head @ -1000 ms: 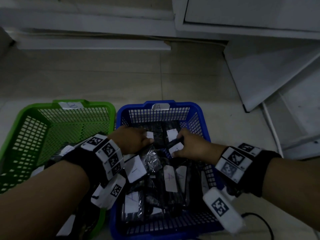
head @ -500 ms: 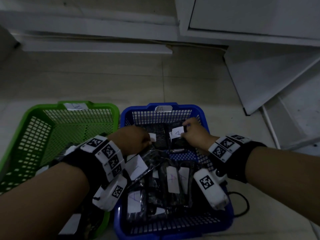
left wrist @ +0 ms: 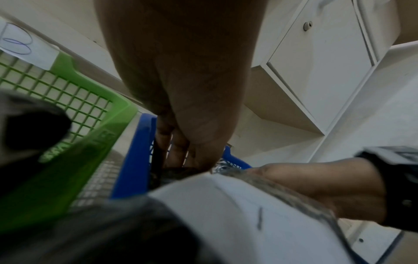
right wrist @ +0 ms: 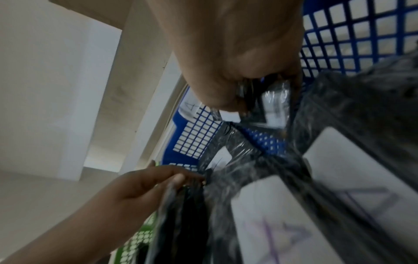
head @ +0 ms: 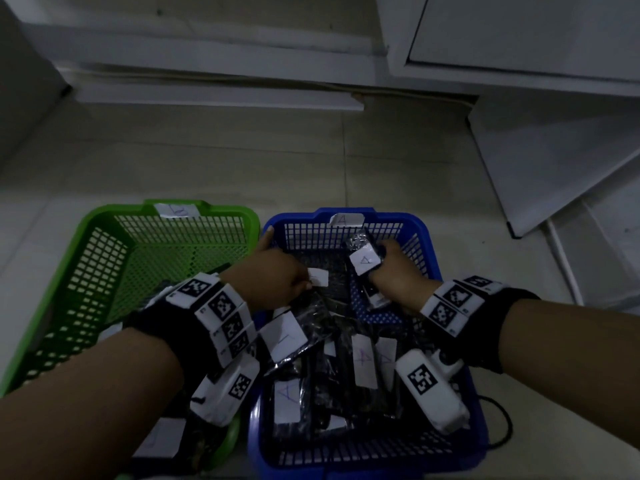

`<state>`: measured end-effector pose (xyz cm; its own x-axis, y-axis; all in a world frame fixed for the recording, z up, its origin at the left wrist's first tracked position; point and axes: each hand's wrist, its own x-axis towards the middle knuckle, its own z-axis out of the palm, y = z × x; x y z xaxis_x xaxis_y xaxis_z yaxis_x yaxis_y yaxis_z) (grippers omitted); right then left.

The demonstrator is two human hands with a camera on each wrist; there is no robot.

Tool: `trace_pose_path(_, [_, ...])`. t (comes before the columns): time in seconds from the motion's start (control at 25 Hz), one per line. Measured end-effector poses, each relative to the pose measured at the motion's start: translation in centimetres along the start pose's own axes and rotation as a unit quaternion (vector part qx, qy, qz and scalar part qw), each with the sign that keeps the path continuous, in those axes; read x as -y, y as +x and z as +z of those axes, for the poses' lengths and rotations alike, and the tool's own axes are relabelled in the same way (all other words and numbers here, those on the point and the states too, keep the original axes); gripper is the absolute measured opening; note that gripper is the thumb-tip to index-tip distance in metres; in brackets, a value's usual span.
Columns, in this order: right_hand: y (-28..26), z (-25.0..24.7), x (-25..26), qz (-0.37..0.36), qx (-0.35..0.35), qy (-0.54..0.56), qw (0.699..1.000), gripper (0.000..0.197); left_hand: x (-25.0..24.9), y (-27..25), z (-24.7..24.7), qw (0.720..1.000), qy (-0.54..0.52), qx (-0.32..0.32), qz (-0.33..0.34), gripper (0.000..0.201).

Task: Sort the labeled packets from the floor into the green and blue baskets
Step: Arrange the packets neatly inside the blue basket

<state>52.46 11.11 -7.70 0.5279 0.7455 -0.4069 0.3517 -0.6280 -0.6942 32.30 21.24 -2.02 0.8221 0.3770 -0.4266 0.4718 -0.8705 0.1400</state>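
Blue basket (head: 427,237) already brims with A-labelled packets, right hand (head: 393,271) clamping another packet (head: 363,259) above it, left hand (head: 273,282) pinching one inside; bare floor (head: 242,168) suggests sorting's nearly finished.

The left hand (head: 273,282) hides its own fingertips inside the blue basket (head: 427,237), the green basket (head: 104,216) has its near corner covered by the forearm, and both wrist views are blurred.
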Motion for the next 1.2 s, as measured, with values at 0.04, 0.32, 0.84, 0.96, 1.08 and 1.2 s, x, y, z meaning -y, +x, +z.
trace_pose_path(0.04, [-0.3,0.1,-0.1,-0.011,-0.015,0.026,0.999,0.037,0.2,-0.2,0.1,1.0,0.004,-0.002,-0.003,0.039])
trace_pose_path(0.32, [-3.2,0.1,3.2,-0.155,0.06,0.019,0.986,0.04,0.1,-0.9,-0.3,0.997,-0.008,-0.072,-0.032,0.031])
trace_pose_path(0.84, [-2.3,0.8,1.9,0.026,0.063,0.198,0.978,0.035,0.3,-1.2,0.5,0.998,0.033,-0.009,-0.055,0.042])
trace_pose_path(0.96, [-2.9,0.4,0.8,0.014,0.1,0.228,0.968,0.045,0.1,-0.9,0.9,0.998,0.016,0.014,-0.067,0.046])
trace_pose_path(1.08, [-2.5,0.4,2.0,0.079,0.099,0.273,0.954,0.039,0.0,-1.0,1.2,0.998,0.001,-0.008,-0.059,0.046])
trace_pose_path(1.2, [-1.7,0.4,3.5,0.093,0.117,0.215,0.965,0.037,0.0,-1.2,1.1,0.998,-0.025,-0.023,-0.055,0.044])
